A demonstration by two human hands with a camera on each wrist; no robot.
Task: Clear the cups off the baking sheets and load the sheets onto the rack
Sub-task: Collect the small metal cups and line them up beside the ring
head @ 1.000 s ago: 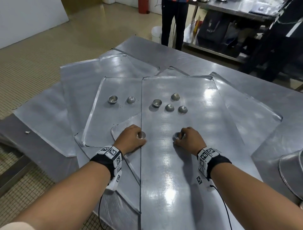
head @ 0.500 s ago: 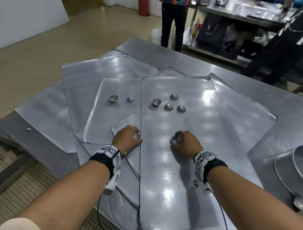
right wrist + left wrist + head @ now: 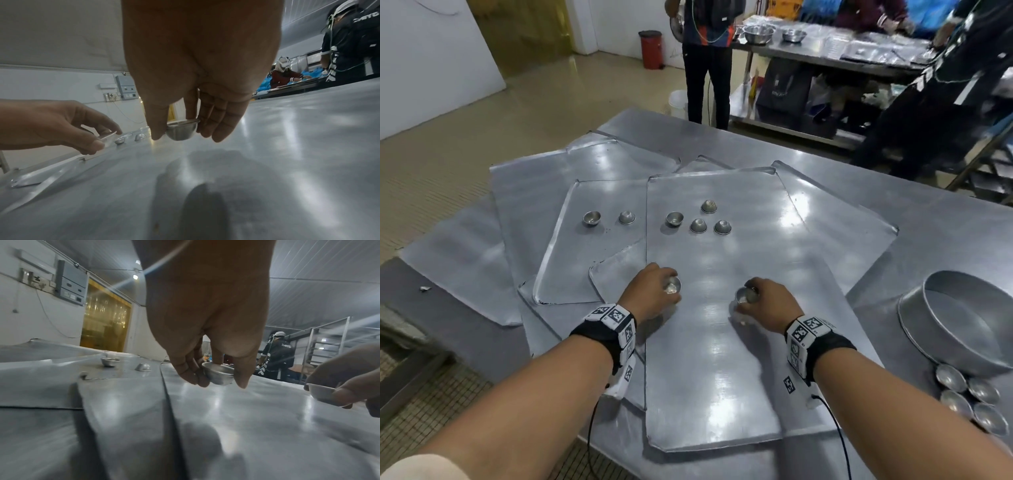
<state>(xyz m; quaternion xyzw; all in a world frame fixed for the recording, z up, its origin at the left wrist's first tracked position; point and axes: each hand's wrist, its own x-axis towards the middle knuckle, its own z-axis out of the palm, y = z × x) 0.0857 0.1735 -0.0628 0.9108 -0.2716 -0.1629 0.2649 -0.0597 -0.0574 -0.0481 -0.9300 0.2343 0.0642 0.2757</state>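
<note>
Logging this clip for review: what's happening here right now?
A person is clearing small metal cups off overlapping baking sheets on a steel table. The left hand pinches one cup and the right hand pinches another, both just above the top sheet. Six more cups still sit on the sheets. A round pan with a few cups beside it stands at right.

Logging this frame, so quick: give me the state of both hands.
Left hand: fingers curled round a small round metal cup.
Right hand: pinching another small metal cup.
</note>
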